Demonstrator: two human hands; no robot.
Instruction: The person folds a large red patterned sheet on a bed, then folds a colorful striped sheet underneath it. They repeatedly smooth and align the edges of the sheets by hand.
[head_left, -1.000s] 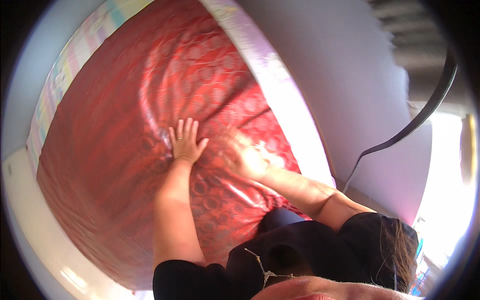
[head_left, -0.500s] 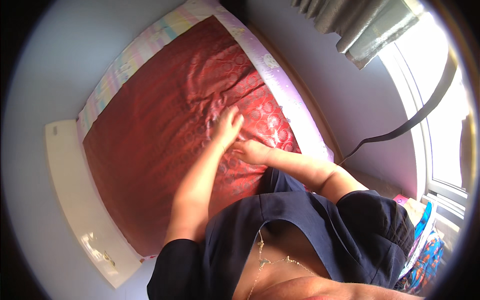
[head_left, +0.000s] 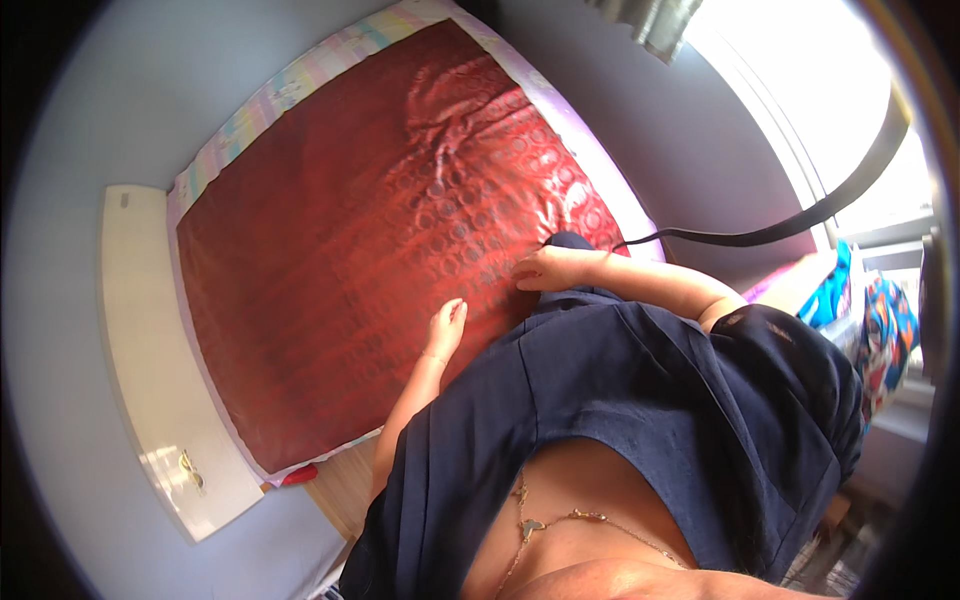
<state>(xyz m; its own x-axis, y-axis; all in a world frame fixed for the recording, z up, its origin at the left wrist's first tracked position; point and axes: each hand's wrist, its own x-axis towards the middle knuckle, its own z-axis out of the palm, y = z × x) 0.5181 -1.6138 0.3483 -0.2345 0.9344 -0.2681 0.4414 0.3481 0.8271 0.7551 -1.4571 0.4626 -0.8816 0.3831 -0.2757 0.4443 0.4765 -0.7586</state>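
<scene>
A dark red patterned sheet (head_left: 300,260) lies over the bed, shiny with printed round shapes and creased toward its far right part. My left hand (head_left: 449,328) is above the near part of the sheet, fingers loosely bent and slightly apart, with nothing visible in it. To its right, my right hand (head_left: 541,270) is near the sheet's near right side, beside my knee. Its fingers are loosely curled and apart, and no object shows in them. Whether either hand touches the cloth is hard to see.
A pale bed sheet with pastel stripes (head_left: 272,95) borders the red cloth. The white headboard (head_left: 140,340) stands at the left. A dark strap (head_left: 780,232) hangs across the right side by the bright window (head_left: 790,60). Colourful fabrics (head_left: 885,325) are piled at the right.
Both hands have drawn back from the middle of the sheet toward my body and moved apart. The creases near the middle look smoother. My view has shifted, and my body leans differently.
</scene>
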